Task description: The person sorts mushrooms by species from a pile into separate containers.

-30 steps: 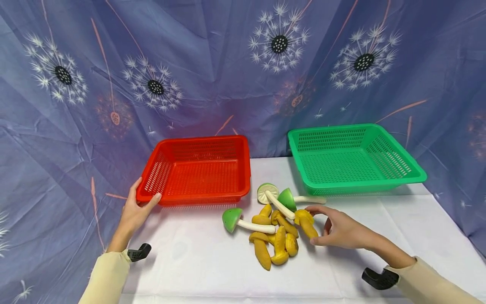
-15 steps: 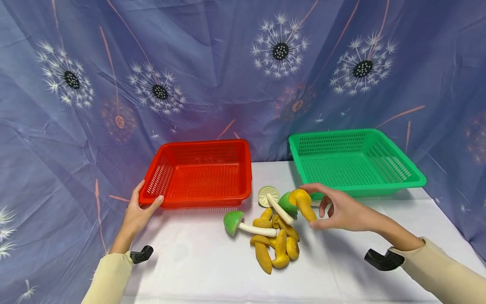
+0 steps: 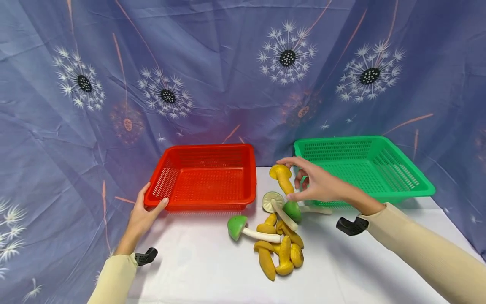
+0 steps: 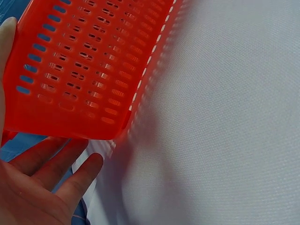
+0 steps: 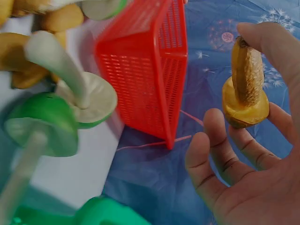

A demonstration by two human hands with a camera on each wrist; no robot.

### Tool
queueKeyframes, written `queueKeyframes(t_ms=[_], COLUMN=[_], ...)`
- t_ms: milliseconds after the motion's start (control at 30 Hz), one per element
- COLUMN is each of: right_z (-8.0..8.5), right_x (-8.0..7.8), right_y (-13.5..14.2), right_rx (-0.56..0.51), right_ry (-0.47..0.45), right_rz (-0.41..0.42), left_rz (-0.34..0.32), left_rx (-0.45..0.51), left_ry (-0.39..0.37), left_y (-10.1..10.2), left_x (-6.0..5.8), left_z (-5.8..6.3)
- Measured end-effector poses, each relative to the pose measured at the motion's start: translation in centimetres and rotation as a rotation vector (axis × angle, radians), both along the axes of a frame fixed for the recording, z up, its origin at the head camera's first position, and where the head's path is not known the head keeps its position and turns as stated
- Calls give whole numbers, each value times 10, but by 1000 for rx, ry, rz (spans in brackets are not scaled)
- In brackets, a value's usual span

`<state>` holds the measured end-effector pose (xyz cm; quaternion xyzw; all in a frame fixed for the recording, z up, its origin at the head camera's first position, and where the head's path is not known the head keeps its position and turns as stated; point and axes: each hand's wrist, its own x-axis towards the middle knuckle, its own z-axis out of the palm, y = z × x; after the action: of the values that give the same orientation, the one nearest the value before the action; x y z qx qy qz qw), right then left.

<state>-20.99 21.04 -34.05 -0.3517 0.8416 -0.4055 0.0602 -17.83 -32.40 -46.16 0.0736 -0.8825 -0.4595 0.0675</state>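
Note:
In the head view, my right hand (image 3: 322, 181) pinches a yellow toy mushroom (image 3: 282, 177) between thumb and fingertips, raised over the table between the two baskets. The right wrist view shows this mushroom (image 5: 246, 89) upside down, its stem end at the thumb and cap by the fingers. My left hand (image 3: 146, 215) holds the front left corner of the red basket (image 3: 212, 204), thumb on its front side. Several more yellow mushrooms (image 3: 267, 264) lie piled mid-table. Green-capped mushrooms with white stems (image 3: 237, 228) lie on and beside the pile.
A green basket (image 3: 379, 196) stands at the back right, partly behind my right forearm. White cloth (image 3: 197, 257) covers the table. A blue dandelion-print curtain (image 3: 228, 84) hangs behind and at the sides.
My right hand has lifted the yellow mushroom off the pile and carried it up, back and to the left. The left hand stays at the red basket's corner.

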Motion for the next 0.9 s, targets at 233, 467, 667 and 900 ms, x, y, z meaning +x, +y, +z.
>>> queueKeyframes(t_ms=[233,467,667,900], right_z=[8,20,23,16], right_x=[-31,-60,-83,-107], right_y=[-30,-61,-92,-131], right_rx=[12,8,23,72], right_ry=[9,13,46,-21], right_rz=[15,56,74,51], left_rz=[1,19,27,22], left_rx=[8,33,60,112], left_ry=[30,54,85,102], left_y=[1,-2,-2,2], left_x=[-1,-3,-4,-3], left_z=[-6,-6,-9,-13])
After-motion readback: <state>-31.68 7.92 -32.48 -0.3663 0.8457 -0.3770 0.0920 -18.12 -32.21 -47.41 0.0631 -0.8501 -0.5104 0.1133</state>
